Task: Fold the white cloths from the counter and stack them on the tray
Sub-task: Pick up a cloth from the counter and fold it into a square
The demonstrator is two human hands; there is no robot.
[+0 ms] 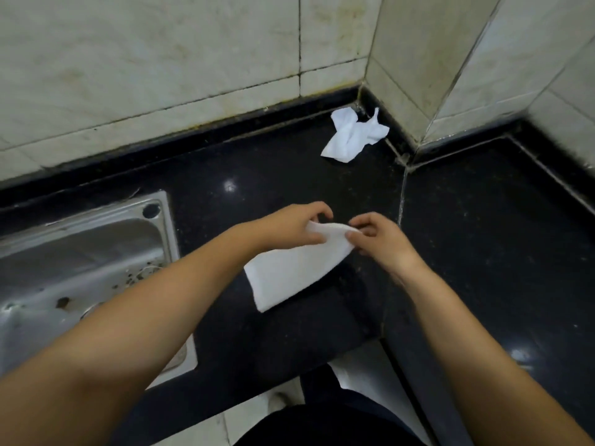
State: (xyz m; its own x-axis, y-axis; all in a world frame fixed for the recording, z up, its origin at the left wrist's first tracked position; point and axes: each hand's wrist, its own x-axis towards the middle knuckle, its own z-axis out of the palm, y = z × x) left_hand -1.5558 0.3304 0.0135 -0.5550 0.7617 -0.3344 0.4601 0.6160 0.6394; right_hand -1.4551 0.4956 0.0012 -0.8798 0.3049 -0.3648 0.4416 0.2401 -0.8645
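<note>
While both hands work at the far end of the folded white cloth (294,268), I see it lying on the black counter (483,236) just right of the steel sink (96,252), its near end flat on the stone and its far end lifted a bit. My left hand (289,226) pinches the cloth's top left corner, thumb under and fingers curled over the edge. My right hand (376,239) pinches the top right corner btwn thumb and forefinger, other fingers bent in loosely. The two hands sit close together, nearly touching, w/ the cloth edge spanning them. A second cloth (352,135), crumpled and unfolded, lies well apart at the back of the counter, tucked against the tiled wall (161,59) near the corner. The sink basin shows dark specks around the drain. Bottom of view: dark clothing and pale floor tiles below the counter edge.
</note>
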